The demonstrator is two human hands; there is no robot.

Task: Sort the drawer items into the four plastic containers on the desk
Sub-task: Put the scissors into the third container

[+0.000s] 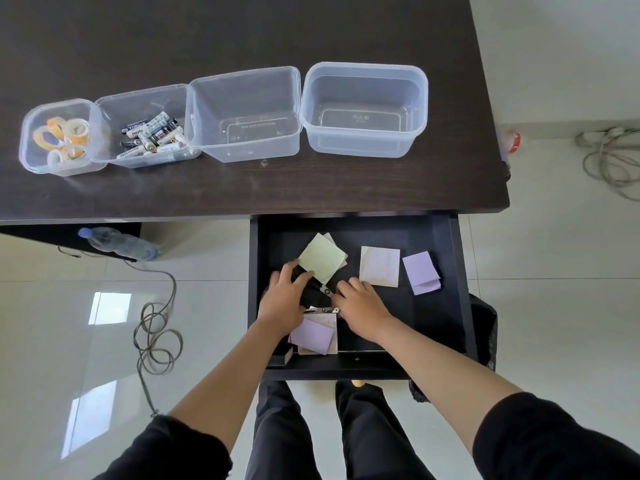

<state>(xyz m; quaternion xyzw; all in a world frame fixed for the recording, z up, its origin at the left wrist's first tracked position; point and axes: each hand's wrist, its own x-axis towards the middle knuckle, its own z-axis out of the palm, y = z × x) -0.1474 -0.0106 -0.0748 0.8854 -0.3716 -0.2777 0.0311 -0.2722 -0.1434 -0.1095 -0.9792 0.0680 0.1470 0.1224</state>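
Both my hands gather scissors [320,295] in the drawer [450,306]: left hand [282,303] gripping the black handles, right hand [360,303] pinching the blades; next, lift them to an empty container [244,114].

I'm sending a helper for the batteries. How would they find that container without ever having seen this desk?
On the dark desk stands a row of four clear containers. The battery container is second from the left, between the tape-roll tub and an empty one.
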